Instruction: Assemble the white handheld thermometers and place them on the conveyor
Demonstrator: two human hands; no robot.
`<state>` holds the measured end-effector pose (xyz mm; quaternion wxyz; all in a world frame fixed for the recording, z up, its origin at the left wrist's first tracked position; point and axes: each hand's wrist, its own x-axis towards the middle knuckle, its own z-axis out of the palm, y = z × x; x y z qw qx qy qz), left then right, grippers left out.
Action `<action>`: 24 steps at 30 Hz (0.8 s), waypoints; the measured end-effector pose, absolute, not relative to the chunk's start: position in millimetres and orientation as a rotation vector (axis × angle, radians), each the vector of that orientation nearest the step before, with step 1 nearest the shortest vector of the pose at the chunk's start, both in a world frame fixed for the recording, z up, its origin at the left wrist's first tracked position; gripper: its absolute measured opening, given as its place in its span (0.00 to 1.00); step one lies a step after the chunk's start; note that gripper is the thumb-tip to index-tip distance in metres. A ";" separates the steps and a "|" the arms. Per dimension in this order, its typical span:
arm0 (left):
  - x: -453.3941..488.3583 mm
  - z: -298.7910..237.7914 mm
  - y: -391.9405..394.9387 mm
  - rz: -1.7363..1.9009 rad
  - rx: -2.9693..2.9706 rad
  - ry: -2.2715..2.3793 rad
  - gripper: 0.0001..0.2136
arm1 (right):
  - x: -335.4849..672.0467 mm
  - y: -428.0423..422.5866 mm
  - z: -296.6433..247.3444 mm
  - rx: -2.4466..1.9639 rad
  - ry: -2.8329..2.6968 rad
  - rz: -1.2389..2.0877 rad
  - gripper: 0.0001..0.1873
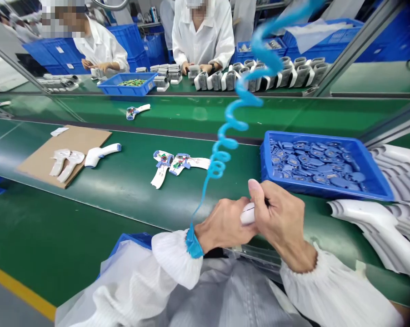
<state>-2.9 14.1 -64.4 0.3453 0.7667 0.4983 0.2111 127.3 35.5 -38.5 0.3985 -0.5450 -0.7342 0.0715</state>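
Observation:
In front of my body, my left hand [225, 225] and my right hand [280, 215] are closed together around a white plastic thermometer housing [247, 214]. Only a short rounded white part with a dark seam shows; the fingers hide the rest. My right thumb points up beside it. A blue wrist strap [193, 243] with a coiled blue cord [227, 141] circles my left wrist. Beyond my hands, two opened thermometer halves with circuit boards and wires [177, 163] lie on the green bench. An assembled white thermometer gun [102, 154] rests farther left.
A blue bin [264, 165] of blue plastic parts stands at the right, beside stacked white shells [375, 227]. Cardboard [37, 159] at left bears white shell pieces [67, 164]. Another open thermometer [137, 111] lies on the conveyor. Two co-workers in white sit across.

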 end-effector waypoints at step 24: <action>0.3 -68.3 40.8 0.604 1.915 1.321 0.16 | 139.8 72.9 -47.6 -1.643 -1.676 0.312 0.33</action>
